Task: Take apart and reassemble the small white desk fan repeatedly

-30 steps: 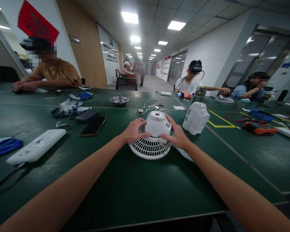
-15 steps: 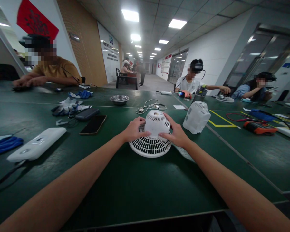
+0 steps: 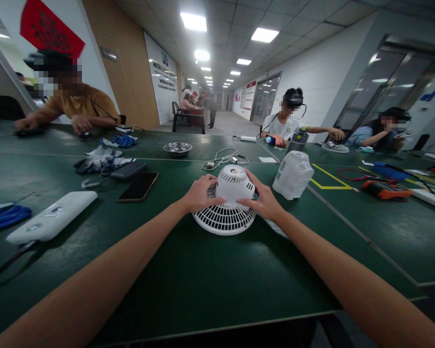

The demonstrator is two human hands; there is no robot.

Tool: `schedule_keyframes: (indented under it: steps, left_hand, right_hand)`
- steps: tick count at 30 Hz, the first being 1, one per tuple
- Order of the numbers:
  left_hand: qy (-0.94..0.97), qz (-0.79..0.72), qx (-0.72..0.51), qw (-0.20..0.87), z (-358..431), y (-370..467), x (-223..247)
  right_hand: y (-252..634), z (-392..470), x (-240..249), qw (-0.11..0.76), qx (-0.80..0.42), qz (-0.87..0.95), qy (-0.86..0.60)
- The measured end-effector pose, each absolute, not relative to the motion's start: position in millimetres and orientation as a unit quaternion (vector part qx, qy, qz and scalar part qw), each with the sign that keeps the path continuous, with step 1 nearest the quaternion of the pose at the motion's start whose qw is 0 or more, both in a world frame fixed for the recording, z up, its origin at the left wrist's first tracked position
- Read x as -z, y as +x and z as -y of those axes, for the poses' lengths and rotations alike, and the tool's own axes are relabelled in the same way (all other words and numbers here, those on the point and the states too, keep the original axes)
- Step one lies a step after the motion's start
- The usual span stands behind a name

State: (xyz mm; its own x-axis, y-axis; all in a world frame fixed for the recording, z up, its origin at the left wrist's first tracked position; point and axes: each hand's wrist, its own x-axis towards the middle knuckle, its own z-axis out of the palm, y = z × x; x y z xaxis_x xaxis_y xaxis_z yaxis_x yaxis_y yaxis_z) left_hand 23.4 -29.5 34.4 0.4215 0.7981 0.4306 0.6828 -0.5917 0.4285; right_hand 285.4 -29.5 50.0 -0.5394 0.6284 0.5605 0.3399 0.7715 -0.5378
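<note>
A white domed housing [image 3: 233, 182] with slots and a hole on top sits on a round white fan grille [image 3: 224, 222] on the green table. My left hand [image 3: 202, 195] grips the housing's left side, its thumb across the lower front. On the right side my right hand [image 3: 264, 197] holds the same housing, thumb at the front and fingers curving behind. The fingertips behind the housing are hidden. Just right of my right hand stands a white translucent plastic part [image 3: 293, 175].
Left on the table [image 3: 203, 290] are a phone [image 3: 137, 186], a white device [image 3: 52, 217], a dark case [image 3: 129, 171] and gloves [image 3: 97, 161]. Farther back lie a metal bowl [image 3: 177, 149] and a cable [image 3: 221, 158]. An orange tool [image 3: 386, 190] lies right. Several people sit around.
The view has shifted slightly. My hands keep the same hold on the housing. The person at the far left has moved a hand.
</note>
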Motion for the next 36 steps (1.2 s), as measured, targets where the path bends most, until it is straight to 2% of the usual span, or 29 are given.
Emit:
schedule_keyframes:
  steps: [20, 28, 33, 36]
  left_hand:
    - [0.841, -0.423, -0.323, 0.099, 26.9, 21.4, -33.2]
    - [0.844, -0.417, -0.324, 0.09, 29.2, 22.9, -36.4]
    - [0.812, -0.429, -0.384, 0.098, 26.7, 23.6, -32.4]
    - [0.798, -0.407, -0.426, 0.125, 28.8, 24.2, -31.5]
  right_hand:
    - [284.2, 29.2, -51.0, 0.388, -0.162, 0.866, -0.27]
    - [282.7, 29.7, -44.5, 0.397, -0.108, 0.863, -0.293]
    - [275.0, 41.4, -47.8, 0.382, -0.035, 0.857, -0.343]
    - [270.7, 50.6, -51.5, 0.35, -0.065, 0.869, -0.343]
